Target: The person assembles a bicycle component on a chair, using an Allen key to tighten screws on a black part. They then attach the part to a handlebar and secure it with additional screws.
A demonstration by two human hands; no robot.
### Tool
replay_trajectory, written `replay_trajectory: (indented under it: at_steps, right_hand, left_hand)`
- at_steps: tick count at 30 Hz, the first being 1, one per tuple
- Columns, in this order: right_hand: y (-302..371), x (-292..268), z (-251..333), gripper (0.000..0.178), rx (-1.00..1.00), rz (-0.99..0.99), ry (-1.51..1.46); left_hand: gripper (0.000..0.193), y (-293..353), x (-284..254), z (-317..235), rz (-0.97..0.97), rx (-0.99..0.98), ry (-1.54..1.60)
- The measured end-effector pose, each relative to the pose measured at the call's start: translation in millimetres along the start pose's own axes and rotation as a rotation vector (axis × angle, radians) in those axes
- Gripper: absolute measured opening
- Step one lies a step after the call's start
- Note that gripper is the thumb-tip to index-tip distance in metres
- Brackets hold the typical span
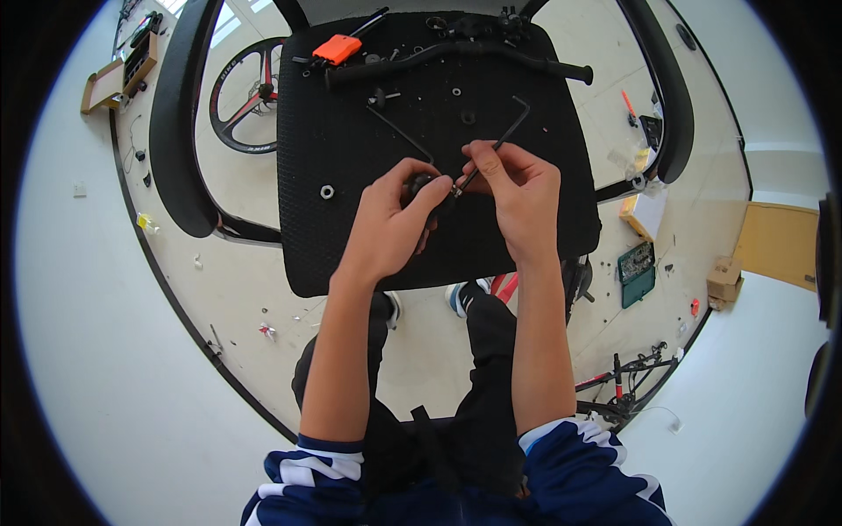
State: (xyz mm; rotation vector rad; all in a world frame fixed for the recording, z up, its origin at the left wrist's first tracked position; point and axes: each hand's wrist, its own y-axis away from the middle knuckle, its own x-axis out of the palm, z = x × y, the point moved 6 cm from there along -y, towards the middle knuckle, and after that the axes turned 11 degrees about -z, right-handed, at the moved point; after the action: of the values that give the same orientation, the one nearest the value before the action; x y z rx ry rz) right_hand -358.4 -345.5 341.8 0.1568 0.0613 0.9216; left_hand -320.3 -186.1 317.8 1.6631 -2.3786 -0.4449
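Note:
Above the black chair seat (561, 197), my left hand (390, 215) grips a small dark part (423, 182); the fingers cover most of it, so its kind is not clear. My right hand (524, 197) is closed on a hex key (516, 123), its bent end pointing up and away. The key's lower end meets a small shiny metal piece, likely a bolt (457, 190), at the right side of the dark part. Another hex key (399, 131) lies on the seat just beyond my left hand. A hex nut (327, 192) rests to its left.
A black handlebar (456, 53) spans the seat's far side, beside an orange item (337, 49) and small hardware. Armrests (180, 131) flank the seat. On the floor are a wheel (219, 105), a green case (637, 289), a cardboard box (724, 279) and bicycle parts (627, 399).

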Motion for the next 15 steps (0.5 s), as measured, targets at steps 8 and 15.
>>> replay_trajectory:
  at_steps: [8,15]
  right_hand:
    - [6.6,12.0,5.1,0.044,0.050,0.051,-0.105]
    - [0.4,6.8,8.2,0.037,0.153,0.176,-0.249]
  left_hand:
    - [0.032,11.6,-8.8,2.7,-0.118,0.044,0.025]
    - [0.033,14.4,10.6,-1.2,-0.062,-0.005,0.044]
